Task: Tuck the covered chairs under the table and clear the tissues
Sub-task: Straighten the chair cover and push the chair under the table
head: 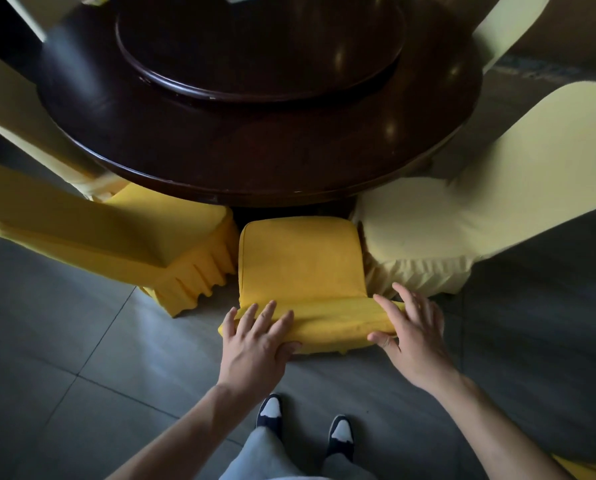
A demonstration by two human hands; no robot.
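A chair in a bright yellow cover [300, 265] stands right in front of me, its seat partly under the edge of the round dark wooden table [255, 161]. My left hand [258, 337] rests flat on the left end of the chair's back top, fingers spread and straight. My right hand [410, 330] presses the right end of the same back top, fingers spread, thumb against the near face. A second yellow covered chair [133, 240] stands to the left and a pale cream covered chair [445, 230] to the right. No tissues show clearly.
A raised turntable [261, 53] sits at the table's middle. More cream covered chair backs [507, 26] ring the far side and left. The floor is grey tile [81, 358]. My own feet [307, 427] stand just behind the chair.
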